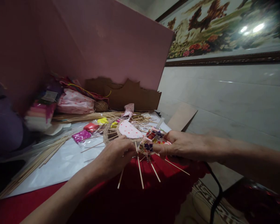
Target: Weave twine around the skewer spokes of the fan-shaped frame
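Note:
A small round woven frame (112, 132) with thin wooden sticks (140, 169) fanning out of it is held over the red cloth (135, 199). My left hand (114, 155) is closed around the frame's near edge and the sticks. My right hand (179, 144) pinches a floral cloth strip (151, 141) against the sticks. A pink dotted cloth piece (130, 130) lies across the frame's middle.
White sheet (60, 165) covers the table, with bundles of bamboo sticks (32, 163), pink (81, 136), red (91, 127) and yellow packets, a twine ball (101, 106), a pink dotted bag (75, 102) and cardboard pieces (128, 95). A pink board (112, 40) stands behind. A black cable (216, 193) hangs at right.

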### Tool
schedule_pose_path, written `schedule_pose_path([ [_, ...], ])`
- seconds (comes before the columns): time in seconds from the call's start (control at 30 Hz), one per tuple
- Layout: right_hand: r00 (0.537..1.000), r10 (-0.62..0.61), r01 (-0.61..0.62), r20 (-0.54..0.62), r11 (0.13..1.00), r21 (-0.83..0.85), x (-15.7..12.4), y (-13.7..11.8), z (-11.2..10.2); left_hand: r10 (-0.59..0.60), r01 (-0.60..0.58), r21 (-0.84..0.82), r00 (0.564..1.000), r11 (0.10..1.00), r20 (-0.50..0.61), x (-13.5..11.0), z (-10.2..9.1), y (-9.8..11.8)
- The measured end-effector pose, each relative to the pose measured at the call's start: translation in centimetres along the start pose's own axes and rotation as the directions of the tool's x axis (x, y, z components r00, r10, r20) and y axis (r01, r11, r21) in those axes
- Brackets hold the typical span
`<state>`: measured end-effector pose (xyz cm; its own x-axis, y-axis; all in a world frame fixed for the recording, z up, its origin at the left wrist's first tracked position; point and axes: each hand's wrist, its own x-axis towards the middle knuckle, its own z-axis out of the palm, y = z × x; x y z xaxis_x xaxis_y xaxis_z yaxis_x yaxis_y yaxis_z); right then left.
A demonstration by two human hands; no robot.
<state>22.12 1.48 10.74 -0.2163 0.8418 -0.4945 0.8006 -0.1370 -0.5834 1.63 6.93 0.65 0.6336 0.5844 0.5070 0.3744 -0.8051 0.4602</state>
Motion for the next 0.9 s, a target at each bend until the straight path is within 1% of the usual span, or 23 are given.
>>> schedule_pose_path([
  [0.13, 1.000, -0.005, 0.005, -0.003, 1.000, 0.026, -0.1, -0.1, 0.0, -0.006, 0.006, 0.031, 1.000, 1.000, 0.002, 0.0, 0.0, 0.0],
  [0.3, 0.999, 0.027, -0.028, 0.018, 0.999, 0.044, -0.3, -0.2, 0.1, -0.003, 0.002, 0.049, 1.000, 0.999, 0.015, 0.0, -0.1, 0.3],
  [0.53, 0.998, 0.025, -0.024, -0.054, 1.000, 0.010, -0.7, -1.0, 0.4, 0.009, -0.009, 0.004, 1.000, 1.000, 0.009, -0.1, -0.2, 0.4],
  [0.67, 1.000, 0.016, -0.016, -0.021, 1.000, 0.013, -0.8, -0.9, 0.4, -0.007, 0.007, 0.036, 1.000, 0.999, 0.006, -0.1, -0.2, 0.5],
  [0.9, 0.999, 0.009, -0.014, 0.052, 0.994, 0.112, -1.2, 0.4, -0.1, -0.018, 0.018, 0.016, 1.000, 1.000, 0.006, 0.0, -0.3, 0.4],
])
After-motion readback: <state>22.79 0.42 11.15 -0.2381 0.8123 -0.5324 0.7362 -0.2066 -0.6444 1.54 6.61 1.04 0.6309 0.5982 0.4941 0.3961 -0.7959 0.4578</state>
